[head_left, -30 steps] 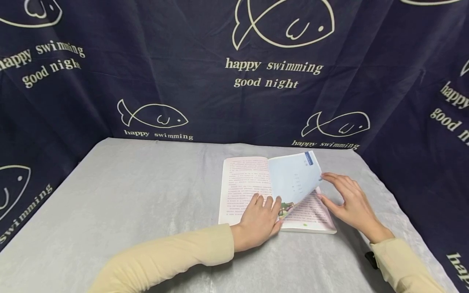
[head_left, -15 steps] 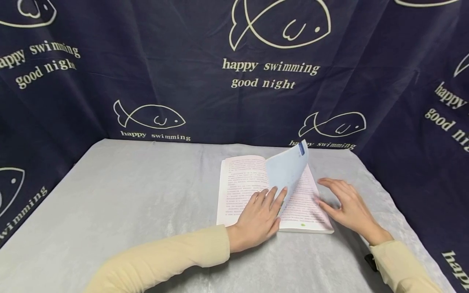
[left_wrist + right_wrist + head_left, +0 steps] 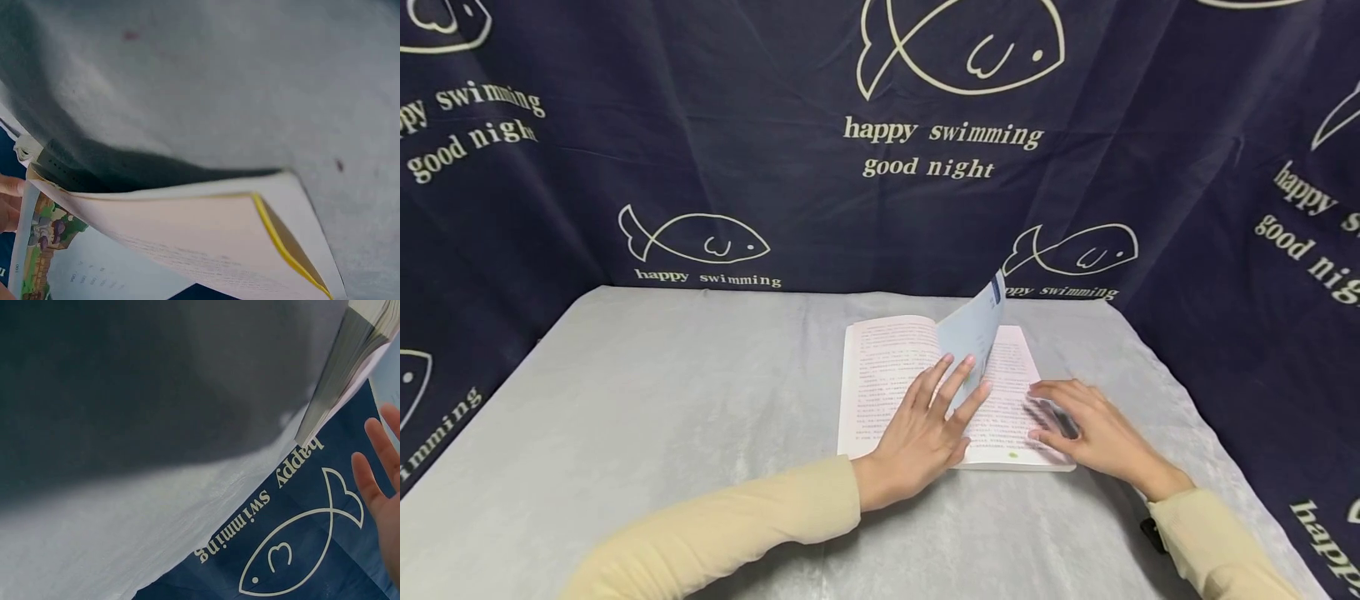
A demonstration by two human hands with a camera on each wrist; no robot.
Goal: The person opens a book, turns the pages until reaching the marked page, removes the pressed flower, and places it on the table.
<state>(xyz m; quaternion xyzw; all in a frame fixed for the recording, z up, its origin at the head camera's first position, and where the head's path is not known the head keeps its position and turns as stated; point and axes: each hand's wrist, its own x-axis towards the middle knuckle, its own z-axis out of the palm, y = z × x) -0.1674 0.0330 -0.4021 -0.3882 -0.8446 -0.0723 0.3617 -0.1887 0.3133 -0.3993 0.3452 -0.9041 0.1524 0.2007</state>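
An open book (image 3: 880,392) with printed text lies on the table. From its middle a light-blue page (image 3: 966,333) with a dark blue corner mark stands raised; the left wrist view shows a cartoon picture (image 3: 53,231) low on it. My left hand (image 3: 921,433) lies over the book's lower middle, its fingers spread and nearly straight against the base of the blue page. Over the right-hand page, near its outer edge, my right hand (image 3: 1097,433) hovers with loosely bent fingers, thumb apart, nothing between them. In the right wrist view its fingers (image 3: 372,440) show beside the book's page edges (image 3: 344,375).
A pale grey cloth (image 3: 700,400) covers the table. Behind and on both sides hangs a dark blue curtain (image 3: 812,167) with white fish and lettering. Cream sleeves (image 3: 737,521) cover both forearms, and a black band (image 3: 1153,535) shows at the right wrist.
The blue page has left my right hand and swung up and leftward. My left fingers have spread and moved up against it. My right hand has shifted left over the right-hand page.
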